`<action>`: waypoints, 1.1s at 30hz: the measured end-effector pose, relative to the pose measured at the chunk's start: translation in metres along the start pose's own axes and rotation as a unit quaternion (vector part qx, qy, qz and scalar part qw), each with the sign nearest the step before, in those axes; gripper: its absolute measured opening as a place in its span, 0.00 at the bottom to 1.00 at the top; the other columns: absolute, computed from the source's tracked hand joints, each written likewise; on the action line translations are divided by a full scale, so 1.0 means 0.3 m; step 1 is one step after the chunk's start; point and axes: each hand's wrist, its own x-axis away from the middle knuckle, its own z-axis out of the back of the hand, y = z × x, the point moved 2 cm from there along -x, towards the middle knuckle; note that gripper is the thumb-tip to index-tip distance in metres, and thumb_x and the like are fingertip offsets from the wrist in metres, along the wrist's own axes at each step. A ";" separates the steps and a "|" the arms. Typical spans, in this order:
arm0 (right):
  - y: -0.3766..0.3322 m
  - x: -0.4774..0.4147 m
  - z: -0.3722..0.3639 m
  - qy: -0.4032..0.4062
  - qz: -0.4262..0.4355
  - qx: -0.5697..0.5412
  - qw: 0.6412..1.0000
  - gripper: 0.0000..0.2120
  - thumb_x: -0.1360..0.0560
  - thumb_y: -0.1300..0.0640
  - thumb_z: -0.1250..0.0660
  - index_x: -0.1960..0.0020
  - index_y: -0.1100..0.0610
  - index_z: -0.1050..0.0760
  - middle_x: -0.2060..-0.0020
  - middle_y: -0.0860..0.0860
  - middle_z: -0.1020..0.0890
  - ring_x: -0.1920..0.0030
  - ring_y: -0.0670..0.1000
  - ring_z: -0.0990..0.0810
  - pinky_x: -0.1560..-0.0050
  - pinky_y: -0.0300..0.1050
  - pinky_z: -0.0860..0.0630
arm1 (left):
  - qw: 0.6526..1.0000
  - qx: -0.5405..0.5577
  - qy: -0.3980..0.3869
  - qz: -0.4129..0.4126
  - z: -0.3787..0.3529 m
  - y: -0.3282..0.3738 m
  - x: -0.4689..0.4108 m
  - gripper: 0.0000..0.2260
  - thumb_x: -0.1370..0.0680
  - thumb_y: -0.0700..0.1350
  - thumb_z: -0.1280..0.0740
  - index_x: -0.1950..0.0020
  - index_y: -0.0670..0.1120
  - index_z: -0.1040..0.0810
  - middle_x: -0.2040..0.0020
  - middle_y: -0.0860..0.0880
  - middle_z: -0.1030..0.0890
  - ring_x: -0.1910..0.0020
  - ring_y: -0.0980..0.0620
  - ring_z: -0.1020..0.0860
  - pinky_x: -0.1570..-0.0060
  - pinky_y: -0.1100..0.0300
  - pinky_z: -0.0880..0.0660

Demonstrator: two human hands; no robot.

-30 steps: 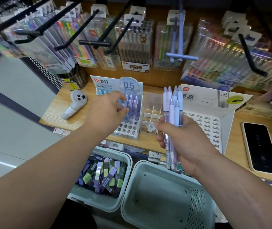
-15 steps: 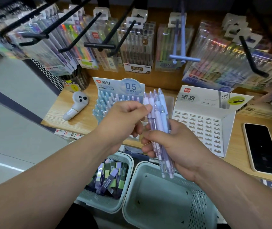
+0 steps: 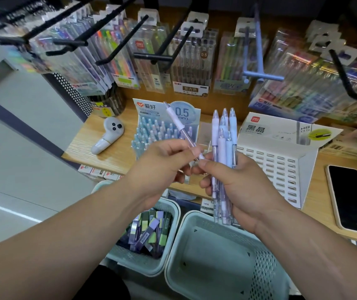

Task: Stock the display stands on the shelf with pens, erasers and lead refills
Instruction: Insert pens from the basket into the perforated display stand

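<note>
Pinching single pen in left hand, slanted toward pen stand near shelf front edge, I reckon for slotting | right hand clasps spare pens upright, so supply sits close

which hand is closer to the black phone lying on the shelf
Right. The right hand, holding a bundle of pens, is just left of the phone; the left hand, pinching a single pen, sits farther left beyond it.
</note>
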 end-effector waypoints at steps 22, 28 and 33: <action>0.005 -0.003 0.050 0.064 -0.011 -0.039 0.997 0.07 0.24 0.64 0.28 0.46 0.61 0.22 0.69 0.54 0.18 0.70 0.49 0.22 0.70 0.40 0.26 | 0.915 -0.366 0.131 -0.104 0.145 0.011 -0.068 0.07 0.22 0.41 0.32 0.53 0.51 0.15 0.67 0.56 0.21 0.69 0.59 0.21 0.65 0.60 0.25; -0.001 -0.003 0.068 0.060 -0.010 -0.040 0.997 0.06 0.24 0.64 0.29 0.47 0.60 0.21 0.70 0.53 0.18 0.70 0.48 0.22 0.69 0.40 0.26 | 0.852 -0.492 0.090 -0.152 0.083 0.010 -0.102 0.08 0.22 0.39 0.33 0.49 0.48 0.15 0.57 0.55 0.24 0.65 0.63 0.28 0.64 0.76 0.35; -0.006 -0.003 0.083 0.057 -0.009 -0.044 0.997 0.07 0.24 0.64 0.29 0.46 0.61 0.21 0.69 0.54 0.18 0.70 0.48 0.22 0.69 0.40 0.26 | 0.828 -0.539 0.039 -0.149 0.060 0.006 -0.129 0.08 0.23 0.38 0.33 0.50 0.47 0.15 0.56 0.52 0.23 0.61 0.55 0.26 0.54 0.59 0.28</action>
